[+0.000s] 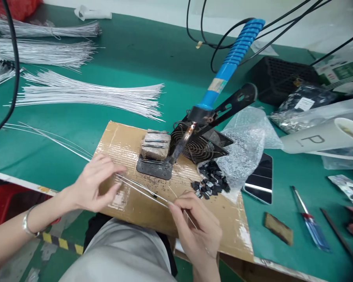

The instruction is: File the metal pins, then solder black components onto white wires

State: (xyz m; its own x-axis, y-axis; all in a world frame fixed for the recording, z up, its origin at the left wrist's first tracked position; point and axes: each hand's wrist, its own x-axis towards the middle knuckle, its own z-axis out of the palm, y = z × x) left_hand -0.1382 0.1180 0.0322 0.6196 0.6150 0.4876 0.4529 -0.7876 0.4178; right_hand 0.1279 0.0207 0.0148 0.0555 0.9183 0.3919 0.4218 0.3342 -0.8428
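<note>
Head view: thin white wires (141, 191) stretch over the cardboard (229, 231), near its front edge. Your right hand (198, 221) pinches them; your left hand (98, 182) curls close, its grip unclear. Hold the strands straight, pinching lightly to avoid kinks. Black chips (213, 180) lie toward the right edge; keep clear of the blue-handled iron (238, 51) at the back edge, possibly hot.

mat (176, 90): showing green
iron handle (238, 55): looking bright blue, ridged
wires (91, 94): going silvery white
my shirt (117, 254): staying plain light grey tbh
</note>
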